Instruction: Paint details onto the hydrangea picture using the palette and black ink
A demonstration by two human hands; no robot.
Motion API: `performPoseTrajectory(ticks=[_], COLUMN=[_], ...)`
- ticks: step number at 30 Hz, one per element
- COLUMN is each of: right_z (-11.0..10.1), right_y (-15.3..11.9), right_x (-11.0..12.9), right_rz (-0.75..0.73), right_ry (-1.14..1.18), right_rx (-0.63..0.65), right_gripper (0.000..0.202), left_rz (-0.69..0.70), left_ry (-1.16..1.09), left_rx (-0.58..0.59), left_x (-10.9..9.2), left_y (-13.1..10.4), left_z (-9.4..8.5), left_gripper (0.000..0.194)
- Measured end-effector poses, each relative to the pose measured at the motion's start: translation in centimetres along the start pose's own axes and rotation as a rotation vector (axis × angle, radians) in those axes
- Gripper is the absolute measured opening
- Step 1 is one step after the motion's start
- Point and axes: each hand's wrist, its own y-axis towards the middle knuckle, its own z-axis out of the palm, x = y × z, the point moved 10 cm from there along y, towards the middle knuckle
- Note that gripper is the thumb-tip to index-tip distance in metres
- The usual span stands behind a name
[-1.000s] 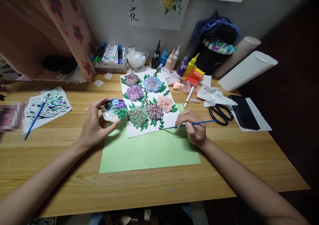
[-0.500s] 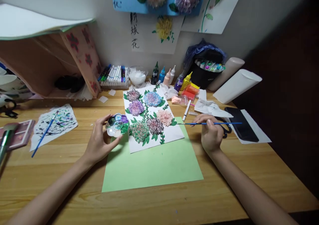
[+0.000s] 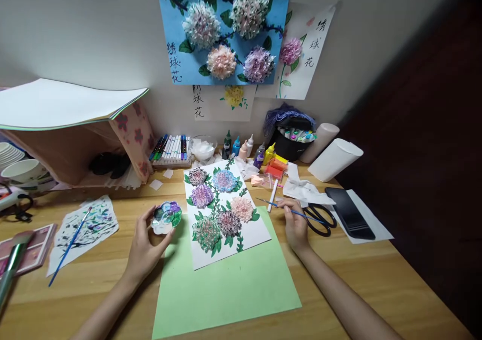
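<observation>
My left hand (image 3: 148, 247) grips a small flower-shaped paint palette (image 3: 162, 224) between thumb and fingers, its wells stained purple, dark and green. To the right, my right hand (image 3: 295, 224) is closed around a thin blue paintbrush (image 3: 307, 216), whose tip points left, apart from the paper. Between the hands lies a white sheet with raised flowers (image 3: 256, 233) in pink, blue, purple, black-white and green, with painted green leaves and stems. Under it rests a light green sheet (image 3: 233, 300). Black-handled scissors (image 3: 327, 223) lie just beside my right hand.
A paint-smeared tissue (image 3: 103, 222) with another blue brush (image 3: 70, 249) lies left. Behind are markers (image 3: 173, 149), a bowl of white scraps (image 3: 204, 148), paint bottles (image 3: 236, 145) and a black pen bag (image 3: 291, 146). A phone (image 3: 350, 214) sits right. Flower pictures (image 3: 226, 33) hang on the wall.
The view has tilted upward, showing more of the wall pictures. My right hand has drawn the brush away from the flower sheet, its tip now raised and pointing up-left. The palette stays in my left hand.
</observation>
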Motion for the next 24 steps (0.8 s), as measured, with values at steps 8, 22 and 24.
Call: performPoseTrajectory(ticks=[8, 22, 24], right_z=[4.2, 5.4, 5.2], right_y=[1.5, 2.7, 2.8], right_x=[1.2, 0.0, -0.1], right_rz=[-0.114, -0.031, -0.022], right_ry=[-0.142, -0.109, -0.108], right_rx=[0.195, 0.206, 0.187], right_gripper=[0.017, 0.014, 0.014], left_rz=[-0.051, -0.034, -0.030], left_ry=[-0.023, -0.002, -0.014], left_rx=[-0.019, -0.002, -0.006], left_x=[1.2, 0.8, 0.7], left_y=[0.3, 0.3, 0.3], left_z=[0.0, 0.1, 0.1], left_gripper=[0.072, 0.072, 0.072])
